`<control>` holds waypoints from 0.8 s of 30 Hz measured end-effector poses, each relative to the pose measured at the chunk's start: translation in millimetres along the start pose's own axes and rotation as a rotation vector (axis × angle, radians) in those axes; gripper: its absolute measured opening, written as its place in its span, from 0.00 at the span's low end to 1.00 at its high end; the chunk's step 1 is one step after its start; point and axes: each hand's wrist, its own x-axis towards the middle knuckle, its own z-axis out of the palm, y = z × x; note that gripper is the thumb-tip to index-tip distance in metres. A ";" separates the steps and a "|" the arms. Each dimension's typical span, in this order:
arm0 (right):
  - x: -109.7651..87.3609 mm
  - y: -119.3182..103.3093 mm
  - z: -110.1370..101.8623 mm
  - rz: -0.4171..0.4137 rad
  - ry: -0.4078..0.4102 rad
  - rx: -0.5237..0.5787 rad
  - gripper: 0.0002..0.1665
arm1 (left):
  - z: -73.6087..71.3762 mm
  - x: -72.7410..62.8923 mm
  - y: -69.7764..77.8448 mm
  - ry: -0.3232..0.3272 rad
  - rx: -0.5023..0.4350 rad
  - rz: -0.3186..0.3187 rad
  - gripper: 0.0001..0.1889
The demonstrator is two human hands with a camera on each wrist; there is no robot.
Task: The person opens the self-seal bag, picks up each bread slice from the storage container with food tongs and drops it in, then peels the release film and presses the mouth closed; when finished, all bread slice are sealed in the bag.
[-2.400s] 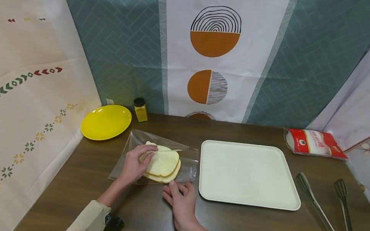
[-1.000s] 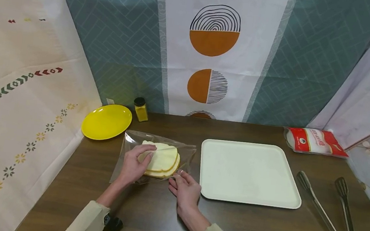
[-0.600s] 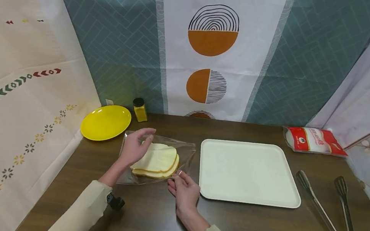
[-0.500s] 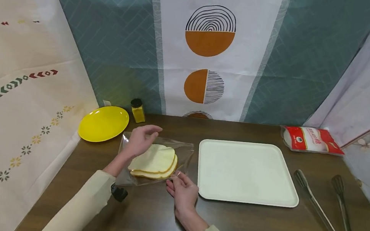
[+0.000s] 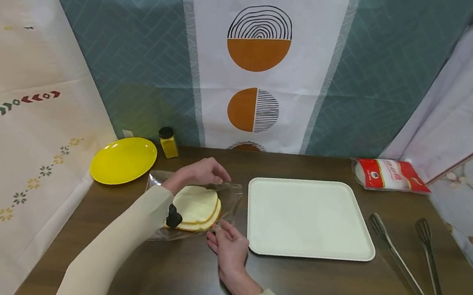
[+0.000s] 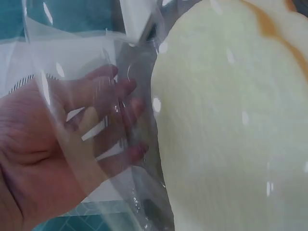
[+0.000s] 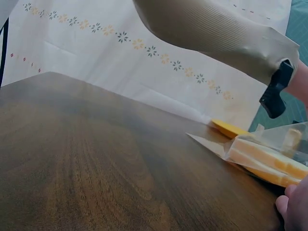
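Note:
Slices of bread with a yellow-brown crust lie stacked in a clear plastic bag on the table. My right hand pinches the near edge of the bag by its right corner. Over the far side of the bag reaches my left hand, its fingers by the far right edge. In the left wrist view the left hand shows through the clear film, fingers spread and loosely bent beside the pale bread. The left wrist strap partly hides the bread in the head view.
A white tray lies right of the bag. Metal tongs rest further right, below a red and white packet. A yellow plate and a yellow jar with black lid stand at the back left.
My left hand has left the top of the bread and moved right to the bag's far edge. Earlier, my right hand moved onto the near edge, where it stays. The view has swung slightly right.

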 end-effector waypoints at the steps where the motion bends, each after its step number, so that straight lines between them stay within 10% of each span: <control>1: -0.3 0.2 0.1 -0.003 -0.001 0.000 0.22 | 0.6 1.7 -1.2 0.000 0.001 0.002 0.13; 11: -1.3 -2.4 -0.8 0.011 -0.001 0.017 0.22 | 7.1 8.6 -2.9 0.039 -0.072 -0.068 0.09; 24: -4.1 -4.6 -1.9 0.013 -0.001 0.063 0.25 | 4.2 -6.3 -2.5 0.150 -0.077 -0.010 0.08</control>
